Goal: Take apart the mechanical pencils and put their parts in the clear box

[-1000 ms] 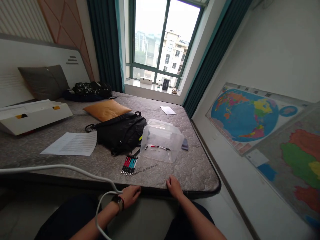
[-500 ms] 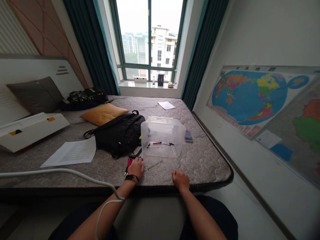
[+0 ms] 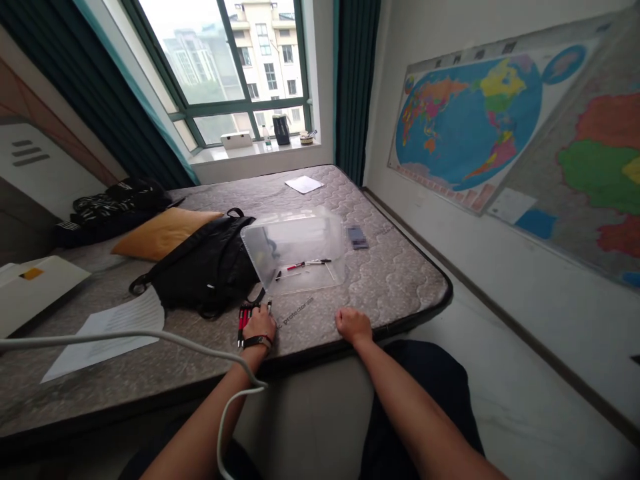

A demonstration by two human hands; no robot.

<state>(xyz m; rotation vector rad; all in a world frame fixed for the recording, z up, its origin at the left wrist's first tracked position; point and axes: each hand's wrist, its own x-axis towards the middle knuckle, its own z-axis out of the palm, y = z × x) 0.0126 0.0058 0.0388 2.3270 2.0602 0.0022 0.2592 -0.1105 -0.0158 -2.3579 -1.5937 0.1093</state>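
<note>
My left hand (image 3: 260, 324), with a dark band and a red string at the wrist, is at the mattress's near edge, closed over a bunch of red and black pens (image 3: 242, 325). Pen ends stick out to its left and past its fingertips; the hand hides the rest. My right hand (image 3: 353, 324) rests as a fist on the mattress (image 3: 400, 283), with nothing visible in it. Beyond both hands a clear plastic box (image 3: 300, 233) lies tipped on its side. Inside it are a red-and-black pen (image 3: 296, 265), a black pen (image 3: 320, 261) and thin white sticks.
A black backpack (image 3: 210, 267) touches the box's left side. Farther left are a printed sheet (image 3: 107, 327), an orange cushion (image 3: 160, 233) and a white carton (image 3: 40, 290). Small grey-blue packs (image 3: 357, 237) lie right of the box. A pale cable (image 3: 165, 338) crosses in front.
My view has turned to the right and tilted, so everything appears shifted left. My left hand stays at the pens and my right fist remains on the mattress edge.
</note>
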